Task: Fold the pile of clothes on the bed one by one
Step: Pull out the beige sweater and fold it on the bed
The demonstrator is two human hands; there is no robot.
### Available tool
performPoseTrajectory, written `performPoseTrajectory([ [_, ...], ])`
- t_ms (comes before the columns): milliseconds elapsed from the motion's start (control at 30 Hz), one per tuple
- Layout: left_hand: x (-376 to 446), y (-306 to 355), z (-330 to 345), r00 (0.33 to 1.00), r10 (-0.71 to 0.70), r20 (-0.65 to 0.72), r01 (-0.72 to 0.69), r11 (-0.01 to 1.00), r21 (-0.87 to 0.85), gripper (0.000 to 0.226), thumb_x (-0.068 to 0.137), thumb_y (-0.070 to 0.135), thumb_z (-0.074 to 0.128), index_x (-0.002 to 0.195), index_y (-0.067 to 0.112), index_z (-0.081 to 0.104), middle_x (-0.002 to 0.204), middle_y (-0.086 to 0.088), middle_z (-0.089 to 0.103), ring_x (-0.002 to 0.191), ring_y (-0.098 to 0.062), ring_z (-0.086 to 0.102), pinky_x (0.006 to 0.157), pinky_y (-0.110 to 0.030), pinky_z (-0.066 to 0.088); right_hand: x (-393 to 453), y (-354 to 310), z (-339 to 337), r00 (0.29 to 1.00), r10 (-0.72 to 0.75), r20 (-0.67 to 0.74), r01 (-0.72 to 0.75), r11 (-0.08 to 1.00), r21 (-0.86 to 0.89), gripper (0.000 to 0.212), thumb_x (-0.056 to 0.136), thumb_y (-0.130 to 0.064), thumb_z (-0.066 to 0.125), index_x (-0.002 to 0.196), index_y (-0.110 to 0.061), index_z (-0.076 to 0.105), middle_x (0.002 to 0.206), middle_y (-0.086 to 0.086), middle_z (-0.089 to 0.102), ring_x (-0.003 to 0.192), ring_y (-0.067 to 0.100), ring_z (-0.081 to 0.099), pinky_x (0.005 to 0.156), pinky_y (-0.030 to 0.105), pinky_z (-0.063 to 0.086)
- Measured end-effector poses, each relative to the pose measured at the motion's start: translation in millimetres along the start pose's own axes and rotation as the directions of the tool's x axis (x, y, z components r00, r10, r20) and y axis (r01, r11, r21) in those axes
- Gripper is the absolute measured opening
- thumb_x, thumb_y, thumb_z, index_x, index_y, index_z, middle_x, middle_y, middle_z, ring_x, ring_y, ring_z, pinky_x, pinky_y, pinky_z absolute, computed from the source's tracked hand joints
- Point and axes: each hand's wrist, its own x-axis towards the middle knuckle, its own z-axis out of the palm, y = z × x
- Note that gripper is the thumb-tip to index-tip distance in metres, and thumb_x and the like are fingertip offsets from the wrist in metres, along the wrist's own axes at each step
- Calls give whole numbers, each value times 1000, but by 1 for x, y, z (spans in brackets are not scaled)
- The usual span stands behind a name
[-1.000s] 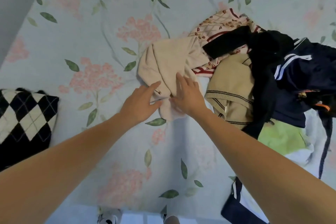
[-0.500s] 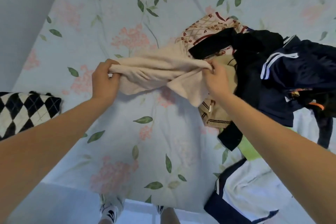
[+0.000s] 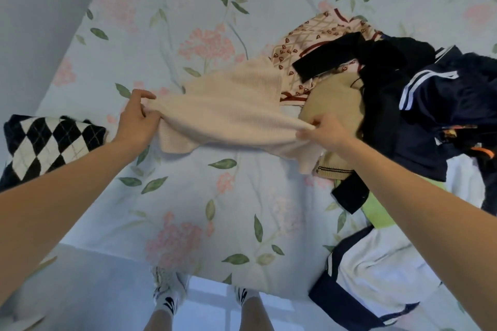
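Observation:
A cream knit garment (image 3: pixel 231 113) is stretched between my hands above the bed (image 3: pixel 188 196). My left hand (image 3: pixel 137 118) grips its left corner and my right hand (image 3: pixel 326 131) pinches its right edge. Its far part still lies against the pile of clothes (image 3: pixel 390 94) at the right. That pile holds a beige patterned top, a tan knit, black pieces and a navy jacket with white stripes.
A folded black-and-white argyle garment (image 3: pixel 45 142) lies at the bed's left edge. A white and navy garment (image 3: pixel 376 277) and a lime green piece (image 3: pixel 376 209) lie near the front right. My feet (image 3: pixel 204 301) stand on the floor below the bed edge.
Both hands went from pressing on the cream garment to gripping it, lifting it and pulling it apart. It now hangs wider and smoother between them.

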Motion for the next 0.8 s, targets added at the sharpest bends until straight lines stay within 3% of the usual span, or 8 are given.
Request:
performPoseTrajectory([
  [100, -8, -29, 1, 995, -96, 33, 87, 973, 213, 18, 100, 13, 49, 117, 11, 53, 101, -20, 61, 86, -36, 56, 67, -44, 43, -7, 16, 19, 993, 51, 103, -38, 992, -121, 26, 84, -28, 82, 81, -13, 61, 72, -1, 51, 71, 20, 49, 57, 33, 32],
  [233, -13, -43, 0, 983, -183, 6, 164, 896, 412, 38, 91, 13, 57, 128, 12, 50, 113, -26, 57, 95, -44, 58, 70, -49, 51, -20, 20, 37, 995, -102, 23, 102, 994, -24, 24, 84, -24, 81, 79, -13, 61, 68, 0, 51, 64, 16, 45, 56, 34, 29],
  [400, -28, -11, 32, 982, 124, 142, -174, 884, 434, 29, 90, 16, 61, 119, 12, 60, 101, -9, 57, 94, -33, 58, 72, -42, 48, -22, 11, 49, 977, -184, -104, 194, 976, 96, 30, 89, -40, 76, 97, -13, 64, 85, 4, 67, 75, 21, 60, 62, 39, 44],
  [467, -32, -7, 48, 951, 81, 300, -219, 859, 462, 26, 92, 31, 66, 113, 15, 65, 98, -4, 61, 93, -29, 61, 75, -40, 50, -20, 8, 49, 979, -148, -141, 173, 968, 183, 29, 90, -40, 76, 95, -16, 60, 86, 2, 67, 78, 20, 61, 63, 38, 45],
  [567, -34, -23, 60, 920, -89, 381, -188, 752, 631, 72, 78, 53, 81, 137, 20, 54, 133, -11, 50, 125, -34, 46, 97, -49, 48, -14, 10, 49, 970, -92, -225, 151, 954, 260, 34, 90, -43, 75, 97, -20, 52, 88, 4, 66, 75, 19, 57, 60, 36, 40],
  [667, -31, -48, 54, 954, -94, 284, -146, 682, 716, 97, 72, 47, 87, 152, 24, 36, 150, -19, 32, 139, -40, 32, 109, -52, 37, -6, 20, 45, 950, -93, -297, 126, 987, 95, 37, 90, -43, 75, 103, -21, 49, 88, 1, 64, 75, 21, 56, 58, 36, 37],
  [733, -26, -64, 46, 974, -44, 220, -125, 708, 695, 79, 77, 34, 84, 144, 16, 47, 136, -22, 44, 127, -43, 42, 98, -53, 43, -3, 27, 43, 958, -101, -268, 96, 995, -31, 36, 88, -48, 74, 102, -23, 53, 87, -1, 63, 76, 21, 56, 59, 36, 38],
  [800, -22, -71, 37, 972, 71, 225, -187, 814, 550, 33, 86, 17, 74, 115, 8, 63, 107, -17, 53, 106, -43, 52, 77, -44, 44, -4, 31, 42, 970, -131, -205, 115, 989, -89, 26, 90, -44, 73, 95, -23, 60, 82, -5, 63, 77, 20, 58, 59, 35, 39],
])
